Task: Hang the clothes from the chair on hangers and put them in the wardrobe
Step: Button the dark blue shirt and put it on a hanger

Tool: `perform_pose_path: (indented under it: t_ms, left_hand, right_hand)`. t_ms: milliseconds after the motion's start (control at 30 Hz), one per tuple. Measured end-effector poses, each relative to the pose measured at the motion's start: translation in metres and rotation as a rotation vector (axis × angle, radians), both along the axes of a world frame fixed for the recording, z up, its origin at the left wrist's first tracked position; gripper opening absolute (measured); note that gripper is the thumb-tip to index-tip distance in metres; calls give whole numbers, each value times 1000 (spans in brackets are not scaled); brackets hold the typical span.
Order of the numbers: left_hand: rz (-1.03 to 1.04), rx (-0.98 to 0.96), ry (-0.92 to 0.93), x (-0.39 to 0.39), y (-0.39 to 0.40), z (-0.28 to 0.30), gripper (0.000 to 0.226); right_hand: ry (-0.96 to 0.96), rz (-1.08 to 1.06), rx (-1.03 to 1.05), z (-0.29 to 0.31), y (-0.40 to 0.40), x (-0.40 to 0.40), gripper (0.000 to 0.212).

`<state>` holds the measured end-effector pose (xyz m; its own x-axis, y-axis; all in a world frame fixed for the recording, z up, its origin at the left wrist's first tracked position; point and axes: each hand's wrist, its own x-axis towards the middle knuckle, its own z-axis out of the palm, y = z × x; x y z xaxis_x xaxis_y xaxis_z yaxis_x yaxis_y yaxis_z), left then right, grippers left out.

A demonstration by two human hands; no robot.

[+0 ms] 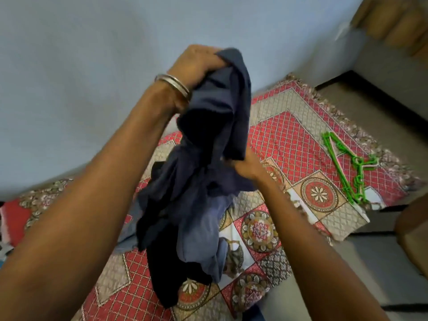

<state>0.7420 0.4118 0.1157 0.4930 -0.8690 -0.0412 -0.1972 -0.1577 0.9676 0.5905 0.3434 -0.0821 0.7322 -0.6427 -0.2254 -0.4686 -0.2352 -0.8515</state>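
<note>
While a red, beige and white patterned bedspread (pixel 289 140) fills the lower part of the view under a pale blue wall (pixel 81 66), the left forearm reaches up from the lower left corner, with a silver bangle (pixel 172 85) round its wrist. The left hand (pixel 196 62) is raised well above the bed, its fingers curled tight over the top end of a dark blue garment (pixel 208 140), which it grips in a bunch. From that grip the cloth hangs down in crumpled folds, darker at the left edge and paler blue lower down, and its lowest folds appear to reach the bedspread, though whether they touch it is hard to tell. Just right of the hanging cloth, the right hand (pixel 247 166) comes in from the lower right and grips the garment at about mid-height; its fingers are curled into the fabric, and their tips are hidden by it. Farther right, well apart from both hands, a small pile of green hangers (pixel 342 165) lies flat on the bedspread near its fringed edge. Beyond that edge is a pale floor, and at the far right border part of a brown wooden piece of furniture (pixel 412 228) shows, too cropped to name.
</note>
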Motion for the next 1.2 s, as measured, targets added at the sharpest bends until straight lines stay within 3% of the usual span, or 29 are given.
perform_pose_path:
  t_ms: [33, 67, 100, 167, 233, 300, 333, 367, 433, 467, 533, 600, 667, 767, 867, 900, 933, 967, 1000, 1033, 1100, 1133, 1200]
  left_hand:
    - [-6, -34, -16, 8, 5, 25, 23]
    - [-20, -34, -10, 15, 12, 32, 10]
    - [-37, 27, 1, 26, 24, 41, 11]
    - [-115, 405, -13, 53, 49, 26, 27]
    - [-225, 926, -303, 81, 79, 3, 50]
    - [-99, 1227, -727, 93, 88, -15, 55]
    - [45, 1217, -860, 90, 89, -25, 50]
    - [203, 1079, -910, 79, 83, -28, 43]
    - [328, 639, -798, 46, 70, -32, 29]
    - [235, 463, -677, 32, 62, -30, 33]
    - [-142, 352, -389, 0, 49, -13, 40]
    - [-454, 426, -159, -26, 39, 2, 29]
    - [-543, 454, -121, -38, 33, 9, 23]
    - [-379, 567, -327, -37, 27, 8, 45]
    - [-130, 666, -767, -45, 23, 17, 58]
    - [-49, 669, -872, -50, 24, 14, 73]
    - [-4, 655, -902, -58, 22, 13, 104]
    - [20, 624, -804, -64, 18, 6, 133]
    - [55, 567, -570, -70, 18, -1, 145]
    - [100, 453, -222, -78, 15, 1, 144]
    - [148, 293, 489, -88, 8, 5, 110]
    - [134, 231, 678, -93, 6, 13, 83]
    - [167, 86, 808, -97, -5, 26, 44]
  right_hand:
    - [-67, -149, 40, 11, -7, 9, 10]
    - [-117, -314, 132, 20, -9, 11, 13]
    - [-187, -465, 213, 35, -17, 14, 24]
    - [-352, -681, 311, 62, -34, 13, 35]
    - [-403, -662, 185, 98, -48, 12, 34]
    - [-315, -534, -116, 138, -55, 12, 25]
    - [-231, -483, -248, 151, -54, 18, 18]
    - [-171, -452, -341, 170, -56, 23, 19]
    - [-70, -443, -341, 196, -55, 37, 24]
    - [-102, -484, -244, 207, -58, 44, 18]
    - [-266, -538, 132, 230, -62, 52, 21]
    - [-438, -543, 452, 254, -68, 51, 37]
    - [-554, -558, 542, 276, -70, 48, 42]
    - [-677, -593, 619, 297, -59, 46, 37]
    - [-785, -666, 631, 319, -52, 32, 29]
    - [-821, -703, 662, 323, -53, 29, 30]
    - [-872, -743, 705, 330, -55, 22, 32]
    - [-904, -781, 747, 334, -55, 17, 34]
    - [-933, -797, 775, 336, -54, 15, 34]
    - [-953, -815, 768, 342, -54, 11, 32]
    - [-1004, -840, 783, 350, -46, 3, 28]
    - [-1065, -816, 856, 358, -40, -1, 25]
    - [-1169, -807, 840, 357, -43, -6, 13]
